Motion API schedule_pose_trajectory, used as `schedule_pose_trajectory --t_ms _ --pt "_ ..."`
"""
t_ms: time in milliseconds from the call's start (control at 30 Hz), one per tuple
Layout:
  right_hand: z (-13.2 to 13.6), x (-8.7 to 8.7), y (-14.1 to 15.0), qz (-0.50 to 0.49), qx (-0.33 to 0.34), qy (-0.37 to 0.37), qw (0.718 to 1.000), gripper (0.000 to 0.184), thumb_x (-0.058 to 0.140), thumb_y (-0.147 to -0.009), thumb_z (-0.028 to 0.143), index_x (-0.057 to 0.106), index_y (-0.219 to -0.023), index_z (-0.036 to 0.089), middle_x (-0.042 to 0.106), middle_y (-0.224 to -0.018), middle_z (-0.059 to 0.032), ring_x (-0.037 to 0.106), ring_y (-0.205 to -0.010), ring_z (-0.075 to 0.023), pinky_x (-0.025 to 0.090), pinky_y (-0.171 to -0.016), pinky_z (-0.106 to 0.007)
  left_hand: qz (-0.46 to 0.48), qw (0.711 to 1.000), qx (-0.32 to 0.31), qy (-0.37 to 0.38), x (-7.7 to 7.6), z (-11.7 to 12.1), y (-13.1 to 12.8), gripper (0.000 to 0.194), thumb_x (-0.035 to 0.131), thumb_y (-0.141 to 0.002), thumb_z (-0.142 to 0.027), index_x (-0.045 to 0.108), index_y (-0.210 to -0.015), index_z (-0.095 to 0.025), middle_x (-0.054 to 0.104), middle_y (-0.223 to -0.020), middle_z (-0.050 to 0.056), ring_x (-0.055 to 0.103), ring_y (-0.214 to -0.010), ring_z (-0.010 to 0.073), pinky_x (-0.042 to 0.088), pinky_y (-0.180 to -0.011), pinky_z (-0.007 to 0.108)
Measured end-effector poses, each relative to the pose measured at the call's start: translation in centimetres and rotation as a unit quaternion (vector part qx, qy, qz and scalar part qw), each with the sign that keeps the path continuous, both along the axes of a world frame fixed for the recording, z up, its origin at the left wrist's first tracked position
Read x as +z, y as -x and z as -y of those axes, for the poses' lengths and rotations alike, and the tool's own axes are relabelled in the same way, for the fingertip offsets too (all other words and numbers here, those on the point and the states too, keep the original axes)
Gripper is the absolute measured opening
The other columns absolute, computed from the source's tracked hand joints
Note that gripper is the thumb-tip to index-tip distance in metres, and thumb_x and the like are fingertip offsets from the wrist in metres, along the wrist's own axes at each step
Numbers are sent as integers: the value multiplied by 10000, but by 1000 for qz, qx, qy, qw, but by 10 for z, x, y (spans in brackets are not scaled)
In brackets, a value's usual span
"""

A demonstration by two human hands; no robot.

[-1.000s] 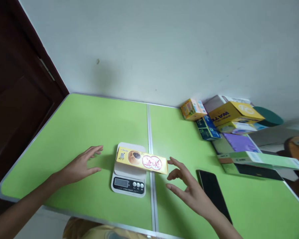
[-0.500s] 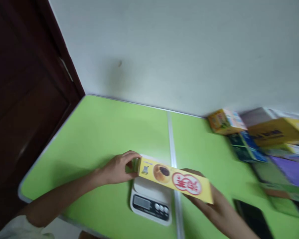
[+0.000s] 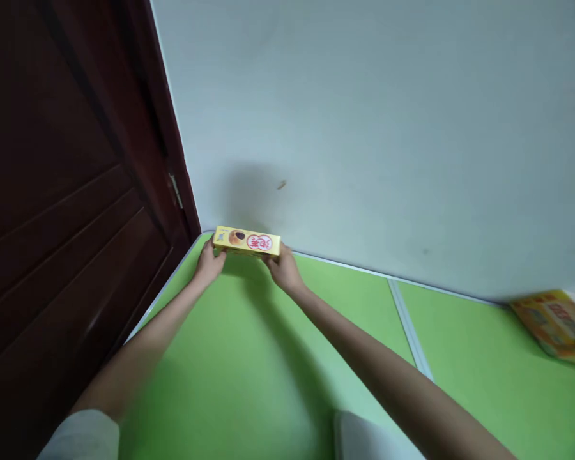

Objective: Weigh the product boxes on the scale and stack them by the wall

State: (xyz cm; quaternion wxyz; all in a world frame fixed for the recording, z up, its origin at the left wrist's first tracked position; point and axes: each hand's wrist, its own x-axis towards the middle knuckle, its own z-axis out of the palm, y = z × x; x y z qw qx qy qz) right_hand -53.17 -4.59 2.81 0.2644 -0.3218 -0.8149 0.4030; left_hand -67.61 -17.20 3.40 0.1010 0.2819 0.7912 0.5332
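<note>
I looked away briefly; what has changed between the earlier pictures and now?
The left hand and right hand have taken hold of the yellow box and carried it off the scale, forward and left toward the far left corner of the green table. Its printed side still faces the camera; the orange box stays by the wall.

We hold a long yellow box (image 3: pixel 247 241) by both ends at the green tabletop's (image 3: pixel 206 364) far left corner. It runs left to right, its printed face toward us: a round dark-centred pastry, then red-outlined lettering farther right.
</note>
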Motion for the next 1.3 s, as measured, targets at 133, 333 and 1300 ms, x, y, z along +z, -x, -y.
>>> schedule_pose_trajectory --t_ms 133,333,1300 --pt "-8 -6 71 26 -15 10 999 409 523 -840 153 541 -1248 140 622 -1144 -145 630 -966 -259 490 -903 -394 5 998 61 17 -3 -22 64 379 604 -794 -63 587 -1166 -132 661 -1142 109 590 -1124 255 442 -1005 411" --pt "-17 -24 115 83 -42 36 995 297 540 -913 236 582 -1178 109 623 -1147 -157 622 -1026 -254 503 -878 -392 24 998 50 29 -25 -49 119 286 586 -899 -324 590 -1122 -146 622 -1134 77 625 -982 203 534 -843 421" --pt "112 41 -265 93 142 195 966 229 477 -882 231 676 -968 155 698 -940 -71 626 -861 -187 486 -768 -305 -64 804 -560 189 30 75 -227 227 544 -866 -237 641 -1071 -224 611 -1182 52 514 -1169 214 394 -1044 416"
